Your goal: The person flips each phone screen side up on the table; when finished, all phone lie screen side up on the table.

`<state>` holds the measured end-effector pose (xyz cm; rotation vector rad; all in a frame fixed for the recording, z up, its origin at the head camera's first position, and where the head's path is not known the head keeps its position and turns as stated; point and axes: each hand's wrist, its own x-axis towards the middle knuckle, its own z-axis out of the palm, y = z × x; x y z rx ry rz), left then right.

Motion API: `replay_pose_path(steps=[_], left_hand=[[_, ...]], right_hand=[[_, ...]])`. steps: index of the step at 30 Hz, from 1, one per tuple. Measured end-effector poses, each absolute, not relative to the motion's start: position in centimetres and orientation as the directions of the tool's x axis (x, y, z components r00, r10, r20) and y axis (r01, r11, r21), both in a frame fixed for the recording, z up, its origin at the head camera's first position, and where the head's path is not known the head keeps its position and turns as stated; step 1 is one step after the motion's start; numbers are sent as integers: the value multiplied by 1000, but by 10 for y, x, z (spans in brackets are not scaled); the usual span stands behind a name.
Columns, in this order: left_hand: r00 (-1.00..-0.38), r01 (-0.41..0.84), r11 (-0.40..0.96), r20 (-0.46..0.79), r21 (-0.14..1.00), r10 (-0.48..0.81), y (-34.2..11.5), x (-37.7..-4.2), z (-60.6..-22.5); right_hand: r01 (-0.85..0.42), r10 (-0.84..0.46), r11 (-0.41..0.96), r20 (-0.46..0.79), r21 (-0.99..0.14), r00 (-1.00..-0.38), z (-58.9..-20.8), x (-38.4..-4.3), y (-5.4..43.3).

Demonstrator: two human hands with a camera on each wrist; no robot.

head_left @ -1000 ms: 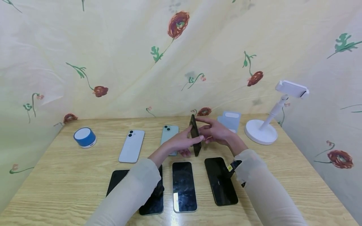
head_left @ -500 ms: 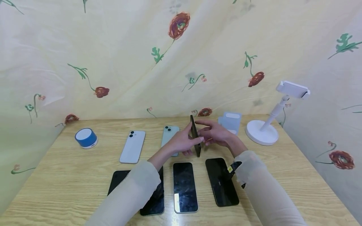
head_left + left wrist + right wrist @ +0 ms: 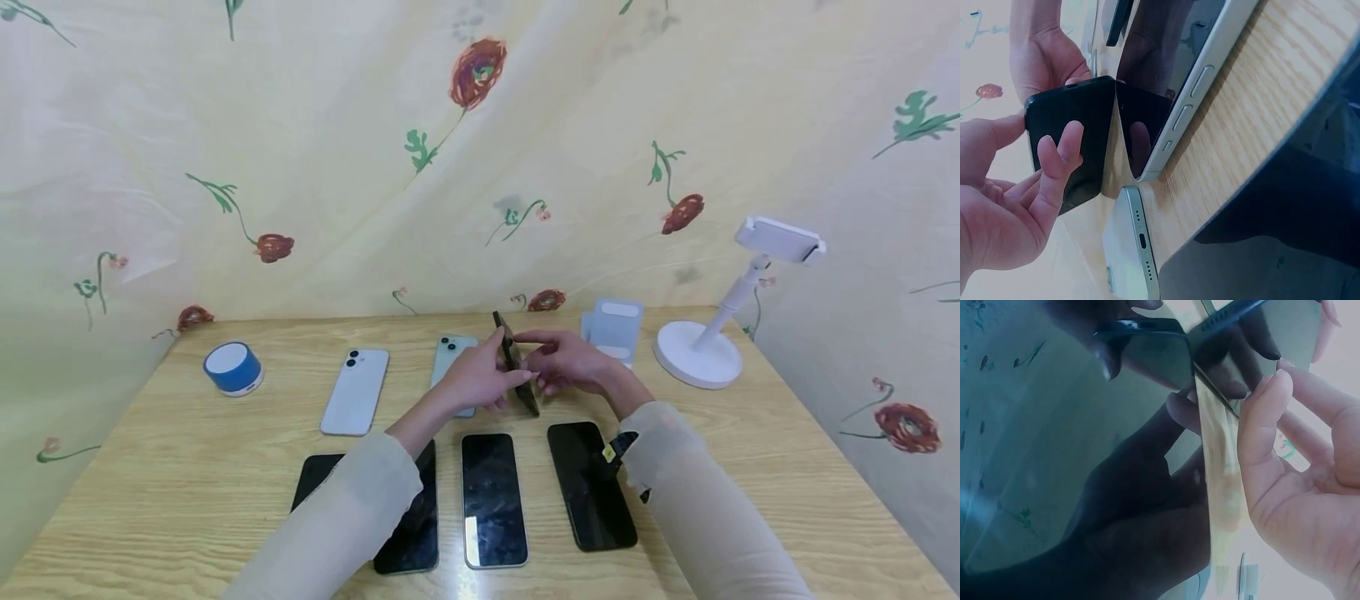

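Observation:
A black phone (image 3: 517, 367) is held on its edge above the middle of the table. My left hand (image 3: 476, 375) grips it from the left, the thumb at its edge and fingers over its dark back (image 3: 1072, 144) in the left wrist view. From the other side my right hand (image 3: 570, 362) holds it with bent fingers, the tips (image 3: 1279, 375) meeting at the glossy screen (image 3: 1285, 337). Partly behind the left hand lies a pale green phone (image 3: 448, 354). Closer in are a silver-edged phone (image 3: 493, 500) and a black phone (image 3: 592, 487), both face up.
Two more dark phones, one at the left (image 3: 311, 475) and one beside it (image 3: 420, 525), lie partly under the left sleeve. A white phone (image 3: 355, 392) and a blue speaker (image 3: 232, 368) stand farther left. At the back right are a light blue stand (image 3: 617, 329) and a white phone holder (image 3: 699, 354).
The held phone has tilted, its top swinging left and its lower end moving slightly right. Both hands keep their places around it; the whole view has drifted a little.

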<state>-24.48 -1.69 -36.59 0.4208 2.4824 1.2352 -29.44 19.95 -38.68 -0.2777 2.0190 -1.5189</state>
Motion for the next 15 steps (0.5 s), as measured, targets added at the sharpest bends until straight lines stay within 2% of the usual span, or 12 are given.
replay_pose_path(steps=[10, 15], left_hand=[[-881, 83, 551, -197, 830, 430, -23, -247, -369], [-852, 43, 535, -249, 843, 460, -27, -251, -368]], right_hand=[[172, -476, 371, -346, -912, -808, -388, -294, 200], [171, -465, 403, -362, -899, -808, -389, -294, 203]])
